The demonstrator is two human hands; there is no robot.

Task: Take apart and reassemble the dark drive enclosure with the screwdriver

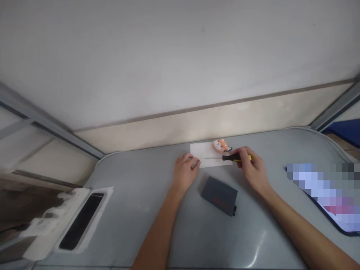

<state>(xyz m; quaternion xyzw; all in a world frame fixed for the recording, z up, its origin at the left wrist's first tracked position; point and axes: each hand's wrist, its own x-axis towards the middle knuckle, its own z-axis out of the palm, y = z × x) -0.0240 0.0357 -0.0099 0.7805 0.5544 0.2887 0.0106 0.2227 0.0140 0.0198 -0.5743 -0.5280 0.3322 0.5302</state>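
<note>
My right hand [254, 168] grips a screwdriver [236, 158] by its black and yellow handle, the thin shaft pointing left over a white sheet of paper [208, 150]. At the sheet's left edge lies my left hand [185, 168], fingers curled around a small dark rod-like piece [194, 165]; its exact kind is unclear. An orange and white animal-face object [220, 145] rests on the sheet's far right part, with a small shiny piece at its side. Nearer to me, between my forearms, a dark grey box [219, 195] sits at an angle on the table.
A black phone-like slab [82, 221] lies on white paper at the left, beside a white power strip [53, 225] with plugs in it. At the right is a device with a blurred-out screen [323, 195]. A pale wall [180, 127] borders the grey table's [135, 210] far edge.
</note>
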